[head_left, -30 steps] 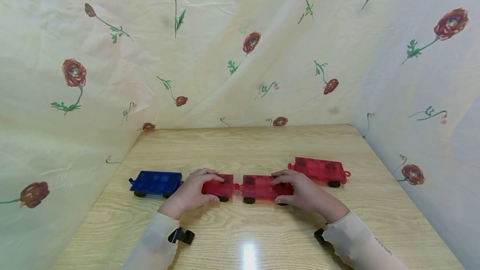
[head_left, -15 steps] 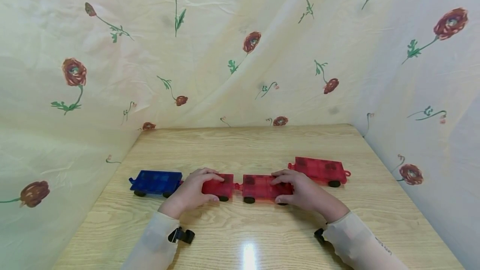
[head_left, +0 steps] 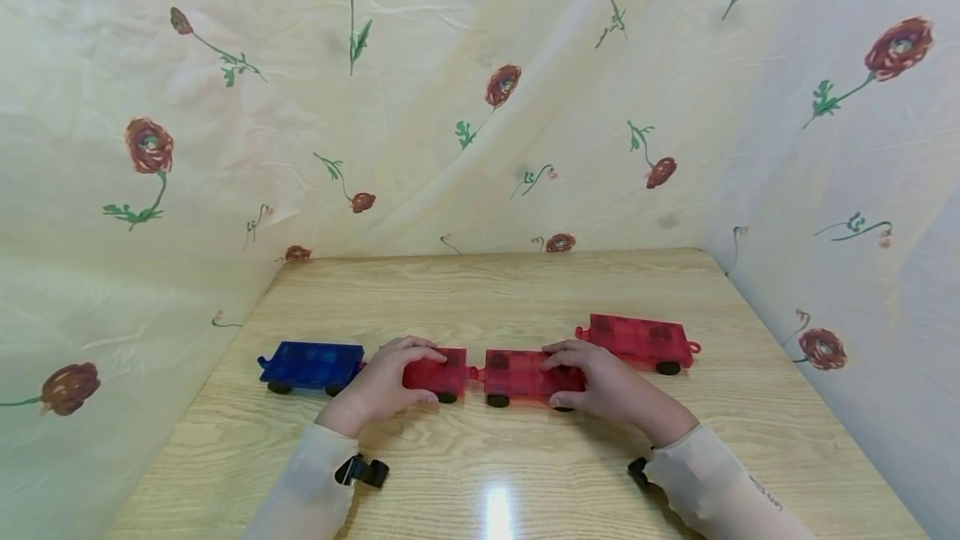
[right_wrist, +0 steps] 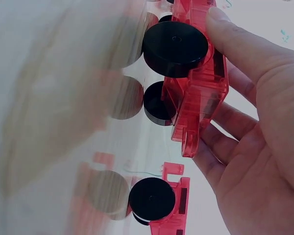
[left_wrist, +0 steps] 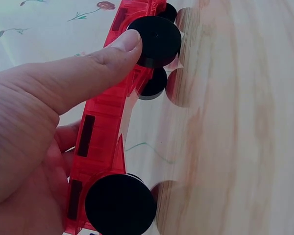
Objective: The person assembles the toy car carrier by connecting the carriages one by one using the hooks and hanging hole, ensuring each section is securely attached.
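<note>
Your left hand (head_left: pixel 386 380) grips one red wagon (head_left: pixel 441 373), your right hand (head_left: pixel 600 380) its neighbour (head_left: pixel 513 374); best hold both level along the coupling (head_left: pixel 475 373).

Red wagons (head_left: pixel 513 373), blue wagon (head_left: pixel 315 363)

Toy wagon (left_wrist: pixel 105 117), translucent red; dark rectangular insets (left_wrist: pixel 85 136) along its near side. Held by the left hand (left_wrist: pixel 32 122), thumb across the near side, tip at a black wheel (left_wrist: pixel 159 43); fingers at the far side. Further round black wheels (left_wrist: pixel 120 204). Worktop (left_wrist: pixel 235 122), wood-grained, reflecting round wheel outlines. Pale cloth (left_wrist: pixel 44 34), flower-printed.
</note>
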